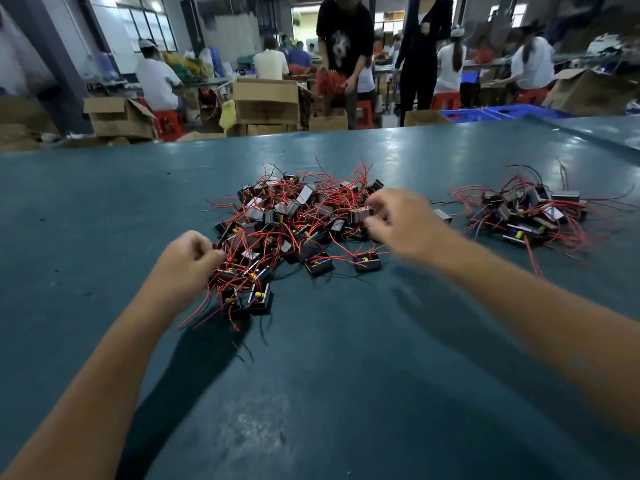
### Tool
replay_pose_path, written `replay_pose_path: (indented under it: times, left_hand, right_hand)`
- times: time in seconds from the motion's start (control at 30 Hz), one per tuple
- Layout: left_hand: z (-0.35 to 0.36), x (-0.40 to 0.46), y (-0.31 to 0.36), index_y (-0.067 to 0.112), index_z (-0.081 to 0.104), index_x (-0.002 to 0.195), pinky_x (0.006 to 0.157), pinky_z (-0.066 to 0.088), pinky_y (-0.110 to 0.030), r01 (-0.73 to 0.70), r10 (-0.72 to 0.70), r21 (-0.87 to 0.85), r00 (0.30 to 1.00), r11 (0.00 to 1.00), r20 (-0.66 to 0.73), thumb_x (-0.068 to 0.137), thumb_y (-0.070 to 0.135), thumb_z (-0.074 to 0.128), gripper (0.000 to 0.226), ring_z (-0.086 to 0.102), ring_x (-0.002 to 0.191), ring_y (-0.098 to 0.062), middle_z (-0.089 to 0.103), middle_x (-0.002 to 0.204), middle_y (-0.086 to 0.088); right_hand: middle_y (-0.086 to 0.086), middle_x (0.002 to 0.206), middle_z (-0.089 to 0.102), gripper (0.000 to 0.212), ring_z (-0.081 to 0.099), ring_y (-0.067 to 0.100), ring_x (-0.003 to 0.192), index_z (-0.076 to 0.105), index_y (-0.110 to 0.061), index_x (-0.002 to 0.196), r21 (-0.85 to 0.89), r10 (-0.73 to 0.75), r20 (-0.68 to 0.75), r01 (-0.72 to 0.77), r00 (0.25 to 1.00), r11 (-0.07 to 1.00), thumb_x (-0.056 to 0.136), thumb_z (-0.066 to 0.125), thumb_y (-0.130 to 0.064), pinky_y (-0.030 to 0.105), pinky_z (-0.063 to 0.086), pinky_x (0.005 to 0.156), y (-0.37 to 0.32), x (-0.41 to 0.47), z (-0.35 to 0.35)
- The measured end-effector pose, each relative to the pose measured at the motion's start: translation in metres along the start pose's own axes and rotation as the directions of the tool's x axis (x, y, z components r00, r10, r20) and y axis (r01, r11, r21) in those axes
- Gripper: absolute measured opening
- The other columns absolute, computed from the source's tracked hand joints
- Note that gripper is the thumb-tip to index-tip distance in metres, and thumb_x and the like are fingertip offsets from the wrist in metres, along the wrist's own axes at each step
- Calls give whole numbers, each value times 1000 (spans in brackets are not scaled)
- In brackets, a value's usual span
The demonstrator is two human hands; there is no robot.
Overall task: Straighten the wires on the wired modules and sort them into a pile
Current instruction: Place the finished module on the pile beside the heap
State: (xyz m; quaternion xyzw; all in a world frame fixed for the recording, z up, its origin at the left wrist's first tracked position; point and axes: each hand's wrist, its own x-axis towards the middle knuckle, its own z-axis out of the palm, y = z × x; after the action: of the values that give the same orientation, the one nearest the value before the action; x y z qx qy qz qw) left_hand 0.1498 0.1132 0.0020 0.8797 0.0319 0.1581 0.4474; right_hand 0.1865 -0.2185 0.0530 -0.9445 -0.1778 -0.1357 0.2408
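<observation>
A tangled heap of small black wired modules (294, 220) with red wires lies in the middle of the green table (329, 375). A second, smaller pile of modules (526, 211) sits to the right. My left hand (188, 259) is at the heap's near left edge, fingers curled and pinching red wires there. My right hand (401, 221) hovers over the heap's right side, blurred, thumb and fingers bent toward a module. Whether it holds anything is unclear. Two modules (258, 299) lie close to my left hand at the heap's front.
Beyond the table's far edge stand cardboard boxes (266, 102), red stools and blue crates (491, 112). Several people sit or stand working at benches in the background. One loose module (443, 216) lies between the two piles.
</observation>
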Motion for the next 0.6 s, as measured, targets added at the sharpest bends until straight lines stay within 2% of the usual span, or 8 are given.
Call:
replay_pose_path:
  times: [0.07, 0.13, 0.23, 0.3, 0.37, 0.5, 0.6]
  left_hand:
    - [-1, -2, -1, 20, 55, 74, 56, 38, -31, -158, 110, 232, 972, 960, 206, 93, 25, 69, 24, 45, 53, -8, 53, 58, 6]
    - [-1, -3, -1, 24, 60, 76, 58, 42, -32, -206, 119, 277, 946, 938, 302, 91, 29, 71, 20, 51, 55, -7, 61, 61, 5]
    - [-2, -1, -4, 24, 62, 77, 56, 41, -29, -192, 81, 351, 948, 916, 308, 91, 24, 71, 17, 54, 55, -9, 64, 64, 3]
    - [-4, 0, -8, 26, 62, 78, 55, 40, -27, -196, 52, 443, 947, 875, 316, 91, 20, 70, 17, 54, 57, -8, 64, 66, 5]
    - [-4, 0, -10, 29, 62, 78, 56, 40, -24, -200, 44, 468, 945, 861, 323, 90, 20, 71, 17, 58, 64, -7, 66, 70, 8]
    - [-5, -1, -10, 27, 60, 78, 54, 38, -24, -181, 46, 453, 955, 873, 294, 88, 25, 76, 19, 57, 65, -9, 64, 73, 8]
    - [-9, -5, -5, 25, 60, 74, 53, 36, -23, -205, 60, 444, 946, 872, 319, 86, 32, 77, 21, 55, 61, -8, 62, 67, 9]
  right_hand:
    - [11, 109, 69, 24, 60, 19, 91, 63, -9, 119, 95, -151, 153, 138, 977, 986, 98, 55, -17, 27, 46, 83, -40, -13, 30]
    - [9, 107, 68, 21, 62, 23, 91, 61, -14, 118, 96, -221, 284, 201, 933, 975, 99, 53, -17, 37, 53, 84, -72, -16, 65]
    - [11, 118, 60, 45, 58, 32, 107, 49, -27, 138, -61, -238, 400, 285, 885, 957, 96, 50, -11, 39, 50, 80, -103, -11, 106]
    - [11, 125, 53, 53, 50, 33, 118, 40, -36, 145, -136, -258, 436, 347, 862, 928, 98, 48, -14, 42, 45, 85, -112, -5, 117]
    - [11, 127, 50, 54, 46, 33, 122, 39, -37, 147, -162, -275, 445, 379, 852, 911, 98, 47, -15, 44, 45, 88, -111, -1, 119]
    - [7, 125, 53, 54, 49, 30, 119, 43, -33, 144, -204, -375, 457, 505, 807, 839, 96, 48, -8, 40, 46, 83, -98, -6, 109]
    - [3, 116, 57, 38, 55, 26, 112, 48, -26, 135, -219, -408, 446, 539, 796, 813, 99, 52, -16, 39, 50, 80, -82, -15, 93]
